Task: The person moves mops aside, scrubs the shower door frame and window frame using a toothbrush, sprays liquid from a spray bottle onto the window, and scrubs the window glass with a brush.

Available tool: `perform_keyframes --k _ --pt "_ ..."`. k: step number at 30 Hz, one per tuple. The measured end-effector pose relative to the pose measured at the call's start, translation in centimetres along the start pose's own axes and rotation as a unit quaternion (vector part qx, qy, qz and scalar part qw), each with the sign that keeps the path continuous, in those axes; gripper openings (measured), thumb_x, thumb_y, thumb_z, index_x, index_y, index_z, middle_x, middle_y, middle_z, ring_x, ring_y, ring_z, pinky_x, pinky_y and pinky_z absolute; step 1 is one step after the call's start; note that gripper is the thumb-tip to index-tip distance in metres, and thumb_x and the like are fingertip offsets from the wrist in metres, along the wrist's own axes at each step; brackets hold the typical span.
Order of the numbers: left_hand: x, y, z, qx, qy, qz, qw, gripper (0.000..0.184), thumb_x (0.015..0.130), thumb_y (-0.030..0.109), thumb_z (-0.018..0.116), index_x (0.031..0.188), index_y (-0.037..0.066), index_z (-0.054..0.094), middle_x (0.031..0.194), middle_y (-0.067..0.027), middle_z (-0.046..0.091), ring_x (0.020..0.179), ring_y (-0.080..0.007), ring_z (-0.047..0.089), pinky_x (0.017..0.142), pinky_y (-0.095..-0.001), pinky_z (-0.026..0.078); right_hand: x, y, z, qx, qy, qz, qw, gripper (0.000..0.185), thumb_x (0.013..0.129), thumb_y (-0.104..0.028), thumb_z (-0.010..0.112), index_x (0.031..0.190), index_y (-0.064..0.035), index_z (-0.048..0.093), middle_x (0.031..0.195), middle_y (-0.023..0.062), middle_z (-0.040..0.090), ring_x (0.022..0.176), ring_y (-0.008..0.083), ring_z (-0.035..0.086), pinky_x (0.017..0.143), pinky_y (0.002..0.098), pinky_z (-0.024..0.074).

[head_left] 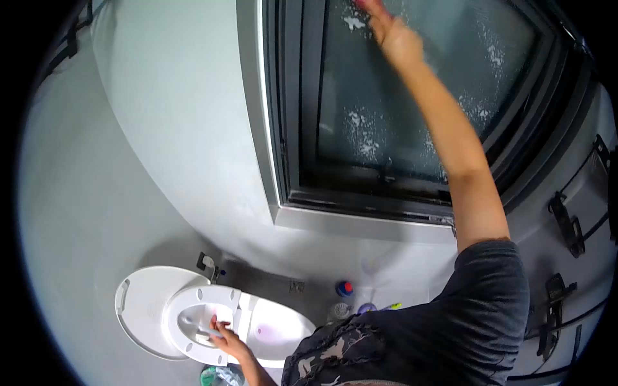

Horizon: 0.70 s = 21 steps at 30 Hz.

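Note:
My right hand (399,42) is raised to the window and closed around a red-pink tool (372,6). The top edge of the view cuts the tool off, so its kind does not show. Behind that hand is the dark-framed window pane (386,96), with patches of white foam (364,138) on the glass. Low on the left, my left hand (226,340) is over the white toilet seat (219,296). Its fingers are around a slim pale thing (211,332), which is too small and blurred to name.
The toilet lid (138,312) is raised. Beside the toilet stands a bin with a plastic liner (222,376). A blue bottle with a red cap (345,288) stands on the floor near the wall. Black wall fittings (566,225) are at the right.

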<state>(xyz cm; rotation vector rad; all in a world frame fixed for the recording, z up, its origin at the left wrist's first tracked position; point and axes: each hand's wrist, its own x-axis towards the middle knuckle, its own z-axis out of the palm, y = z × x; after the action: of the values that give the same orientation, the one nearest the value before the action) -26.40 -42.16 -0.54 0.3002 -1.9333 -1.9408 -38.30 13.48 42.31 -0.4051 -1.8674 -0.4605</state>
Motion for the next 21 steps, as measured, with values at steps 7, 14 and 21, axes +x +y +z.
perform_keyframes --k 7,14,21 --pt "-1.7 1.8 2.1 0.02 -0.064 0.017 0.998 0.025 0.09 0.018 0.044 0.109 0.003 0.051 0.071 0.0002 0.048 0.048 -0.0008 0.028 0.041 -0.0168 0.02 -22.8 1.3 0.8 -0.128 -0.389 -0.312 0.857 0.056 0.083 -0.011 0.039 0.135 -0.0272 0.025 0.093 0.0209 0.053 0.069 0.0247 0.062 0.059 0.0399 0.0515" --pt "-2.3 2.1 2.9 -0.024 -0.032 -0.03 0.999 0.023 0.09 0.019 0.044 0.106 0.003 0.051 0.069 0.0005 0.048 0.044 -0.0007 0.029 0.039 -0.0165 0.021 -14.1 -2.3 2.6 -0.006 -0.109 -0.113 0.988 0.054 0.085 -0.021 0.046 0.132 -0.0397 0.025 0.073 0.0139 0.051 0.051 0.0313 0.056 0.046 0.0411 0.0484" --pt "-4.2 -0.4 0.7 0.01 -0.018 -0.07 0.997 0.024 0.09 0.018 0.044 0.108 0.003 0.051 0.068 0.0014 0.048 0.045 0.0003 0.027 0.04 -0.0159 0.02 -27.3 -1.6 7.5 -0.041 -0.358 -0.369 0.857 0.066 0.08 -0.008 0.044 0.135 -0.0361 0.02 0.08 0.0126 0.05 0.06 0.0258 0.06 0.05 0.0383 0.0505"
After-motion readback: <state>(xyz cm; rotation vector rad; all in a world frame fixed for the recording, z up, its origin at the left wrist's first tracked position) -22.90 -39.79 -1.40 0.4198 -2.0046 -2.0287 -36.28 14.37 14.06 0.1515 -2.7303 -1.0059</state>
